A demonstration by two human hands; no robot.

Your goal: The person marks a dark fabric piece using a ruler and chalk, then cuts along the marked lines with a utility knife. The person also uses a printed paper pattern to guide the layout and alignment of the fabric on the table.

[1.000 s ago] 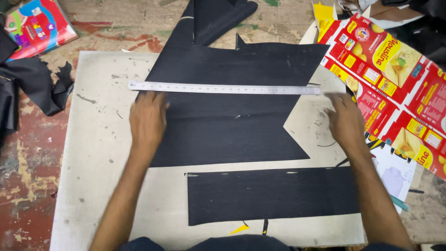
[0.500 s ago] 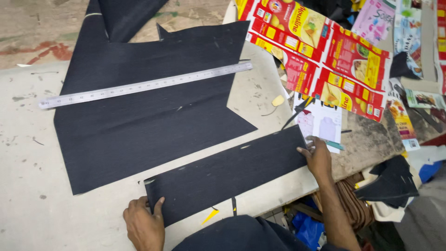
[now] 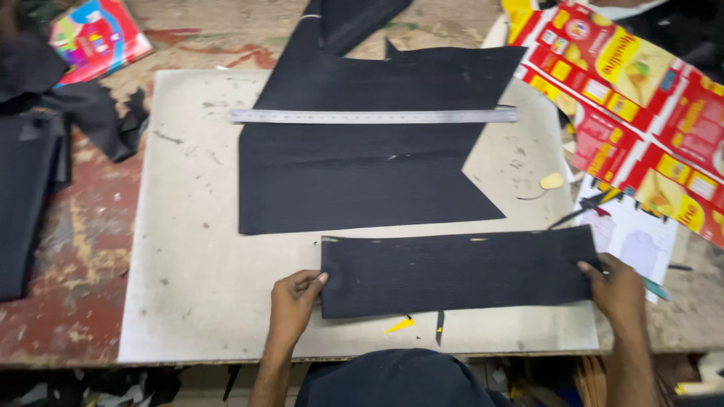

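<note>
A long black fabric strip (image 3: 460,271) lies flat near the front edge of a pale grey board (image 3: 188,249). My left hand (image 3: 296,298) pinches the strip's left end. My right hand (image 3: 620,288) grips its right end at the board's edge. Behind the strip lies a larger black fabric piece (image 3: 362,158) with angled cuts. A steel ruler (image 3: 373,116) rests across that piece, parallel to the strip.
Flattened red and yellow printed cartons (image 3: 641,98) lie at the right. Black fabric scraps (image 3: 45,136) and a colourful packet (image 3: 94,34) sit at the left on a worn reddish floor (image 3: 68,316). A yellow chalk sliver (image 3: 398,325) and white paper (image 3: 633,237) lie near the strip.
Both hands left the large piece and took the ends of the strip. The view swung right, then back to centre. The strip now lies straight between my hands.
</note>
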